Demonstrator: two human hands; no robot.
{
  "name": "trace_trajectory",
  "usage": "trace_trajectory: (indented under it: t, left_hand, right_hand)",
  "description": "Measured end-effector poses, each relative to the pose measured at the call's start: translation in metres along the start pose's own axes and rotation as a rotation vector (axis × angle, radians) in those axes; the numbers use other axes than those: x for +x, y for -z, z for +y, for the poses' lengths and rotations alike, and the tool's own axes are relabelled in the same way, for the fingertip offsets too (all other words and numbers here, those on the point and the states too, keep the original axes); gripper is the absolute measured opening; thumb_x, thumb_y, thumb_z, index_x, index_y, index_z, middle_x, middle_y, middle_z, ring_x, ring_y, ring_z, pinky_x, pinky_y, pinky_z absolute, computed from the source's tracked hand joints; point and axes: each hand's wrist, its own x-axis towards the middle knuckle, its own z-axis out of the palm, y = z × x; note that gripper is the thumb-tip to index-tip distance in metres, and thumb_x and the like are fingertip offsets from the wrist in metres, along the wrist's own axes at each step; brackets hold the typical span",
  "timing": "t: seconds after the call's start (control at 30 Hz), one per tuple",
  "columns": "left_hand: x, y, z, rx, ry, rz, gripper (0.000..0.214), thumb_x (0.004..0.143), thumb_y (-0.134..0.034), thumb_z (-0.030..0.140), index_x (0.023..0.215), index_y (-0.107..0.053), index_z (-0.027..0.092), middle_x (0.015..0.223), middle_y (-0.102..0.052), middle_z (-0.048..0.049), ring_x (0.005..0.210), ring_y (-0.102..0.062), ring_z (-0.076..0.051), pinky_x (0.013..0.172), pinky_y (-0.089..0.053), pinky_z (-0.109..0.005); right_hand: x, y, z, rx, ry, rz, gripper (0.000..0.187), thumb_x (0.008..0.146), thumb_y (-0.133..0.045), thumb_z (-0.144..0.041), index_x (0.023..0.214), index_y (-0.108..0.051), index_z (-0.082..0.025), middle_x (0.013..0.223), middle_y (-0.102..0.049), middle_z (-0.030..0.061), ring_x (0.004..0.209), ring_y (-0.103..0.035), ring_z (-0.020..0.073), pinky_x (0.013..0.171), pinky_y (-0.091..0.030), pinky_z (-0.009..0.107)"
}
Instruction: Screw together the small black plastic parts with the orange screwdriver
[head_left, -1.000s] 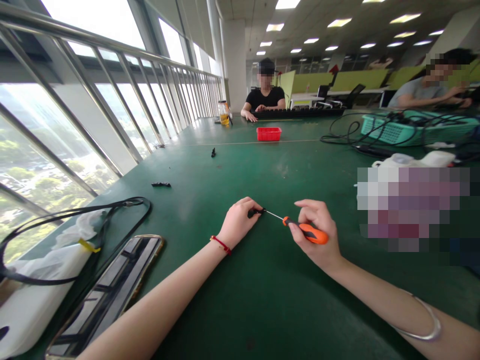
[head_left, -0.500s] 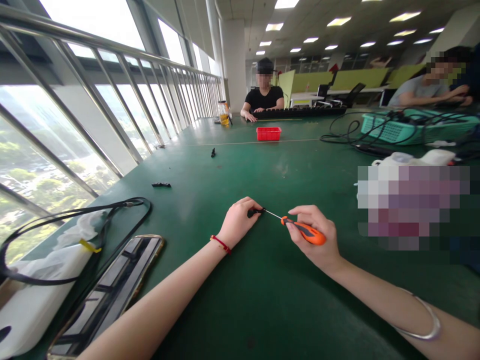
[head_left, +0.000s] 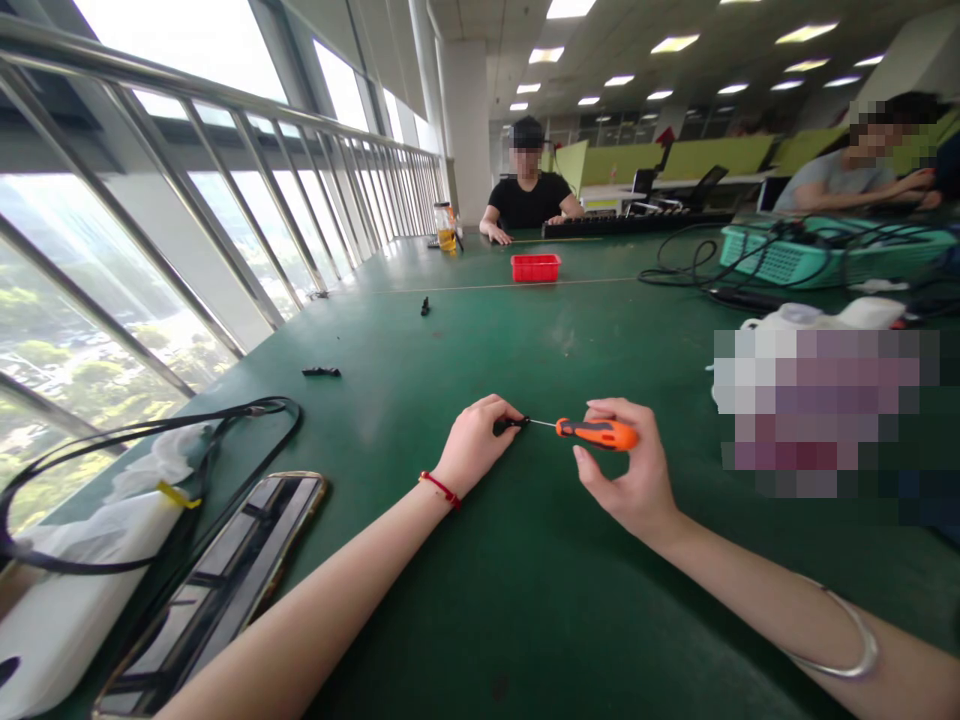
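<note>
My left hand point(head_left: 480, 440), a red cord around its wrist, rests on the table with its fingers closed on a small black part point(head_left: 510, 424). Most of that part is hidden by the fingers. In my right hand point(head_left: 636, 470) is a screwdriver point(head_left: 600, 433) with an orange and black handle, lying nearly level along the fingers. My right thumb is apart from the handle. The thin shaft points left, its tip at the end of the black part. Whether the tip sits in a screw is too small to tell.
Two small black pieces point(head_left: 321, 372) lie on the green table point(head_left: 420, 620). At left are a phone point(head_left: 225, 580), a black cable and a white object point(head_left: 67, 620). Farther off are a red tray point(head_left: 535, 268), a teal basket point(head_left: 780, 255) and two other people.
The screwdriver's handle has swung up and slightly left, from slanting to nearly level. My right thumb has come off it. My left hand has stayed put. The person opposite has shifted a hand.
</note>
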Motion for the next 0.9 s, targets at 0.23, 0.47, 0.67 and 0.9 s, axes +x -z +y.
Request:
trace_trajectory:
  t: [0.23,0.47,0.67,0.9]
  left_hand:
    - [0.0005,0.0005,0.0005,-0.003,-0.005,0.001,0.012,0.075,-0.057,0.011,0.08,-0.065,0.017,0.085,-0.065,-0.0021,0.078,-0.06,-0.015,0.074,-0.049,-0.027]
    - [0.0002,-0.0004,0.0,0.01,-0.002,-0.004,0.011,0.075,-0.057,0.012,0.079,-0.064,0.017,0.085,-0.064,-0.0021,0.078,-0.06,-0.015,0.073,-0.048,-0.027]
    - [0.0,-0.0009,-0.0012,0.019,-0.01,-0.001,0.01,0.075,-0.056,0.012,0.08,-0.064,0.018,0.084,-0.064,-0.0019,0.078,-0.059,-0.015,0.073,-0.048,-0.027]
    - [0.0,-0.0011,-0.0011,0.028,-0.006,-0.007,0.012,0.076,-0.055,0.012,0.082,-0.064,0.018,0.085,-0.063,-0.002,0.079,-0.059,-0.015,0.072,-0.048,-0.027]
  right_hand:
    - [-0.0002,0.0022,-0.0002,-0.045,-0.034,-0.136,0.018,0.076,-0.058,-0.021,0.092,-0.051,-0.024,0.05,-0.045,-0.0072,0.054,-0.049,0.0134,0.063,-0.044,0.03]
    - [0.0001,0.0013,-0.0006,0.033,-0.023,-0.022,0.041,0.072,-0.06,-0.021,0.11,-0.045,-0.022,0.078,-0.053,0.0,0.067,-0.054,0.0143,0.062,-0.047,0.029]
    - [-0.0007,0.002,-0.0024,0.035,-0.041,-0.163,0.019,0.076,-0.058,-0.017,0.092,-0.051,-0.023,0.064,-0.055,-0.0043,0.055,-0.053,0.0105,0.056,-0.044,0.024]
    - [0.0005,0.0009,-0.0012,0.055,-0.048,-0.122,0.031,0.074,-0.058,-0.016,0.102,-0.048,-0.022,0.065,-0.049,-0.0043,0.055,-0.049,0.011,0.054,-0.042,0.025]
